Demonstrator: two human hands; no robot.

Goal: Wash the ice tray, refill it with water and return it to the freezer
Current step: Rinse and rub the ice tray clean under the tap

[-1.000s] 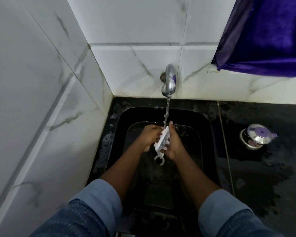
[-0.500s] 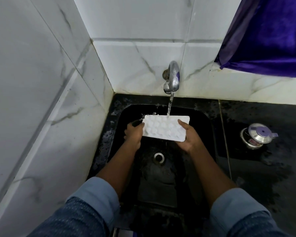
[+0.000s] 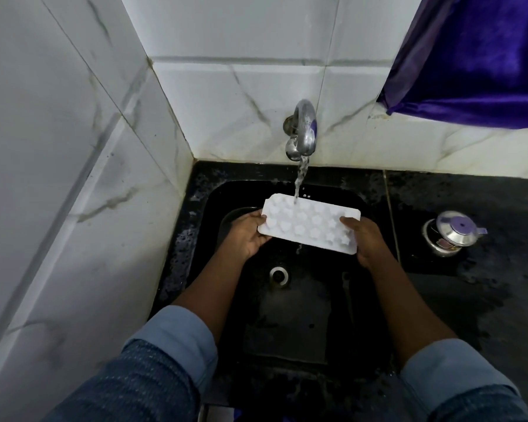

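A white ice tray (image 3: pixel 308 225) with several shaped cups is held flat, cups up, over the black sink (image 3: pixel 363 199). My left hand (image 3: pixel 247 236) grips its left end and my right hand (image 3: pixel 368 239) grips its right end. The chrome tap (image 3: pixel 304 132) on the back wall is running, and the stream of water (image 3: pixel 299 181) lands on the tray's far edge, left of its middle. Water drips off the tray's near edge.
The sink's drain (image 3: pixel 278 274) lies below the tray. A small steel pot with a purple-knobbed lid (image 3: pixel 451 234) stands on the wet black counter (image 3: pixel 485 300) to the right. Marble-tiled walls close the left and back; a purple cloth (image 3: pixel 476 56) hangs at upper right.
One second ago the tray stood on edge between my hands under the water. It has been turned flat with its cups up, and my hands have moved apart to its two ends.
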